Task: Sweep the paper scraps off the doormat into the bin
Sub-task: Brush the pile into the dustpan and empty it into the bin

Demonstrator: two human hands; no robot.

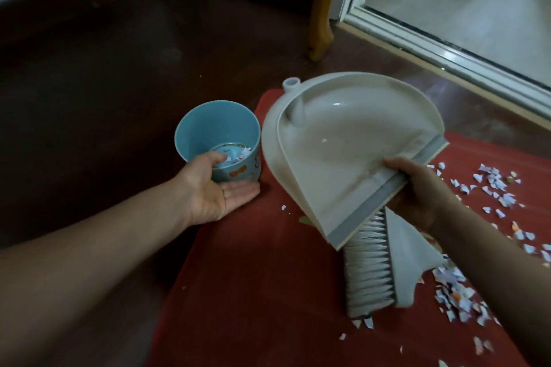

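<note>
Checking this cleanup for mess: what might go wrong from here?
The right hand grips the dustpan only by its lip, seemingly with the brush too; either might slip. The bin, steadied by the left hand, sits beside the dustpan, not under it, so the scrap left inside could drop onto the doormat.

The doormat (253, 277) is red. The bin (208, 125), at nine o'clock from the cream, grey-edged dustpan (343, 143), is pale blue with orange shapes. Paper scraps (495, 185) at four o'clock are whitish.
</note>
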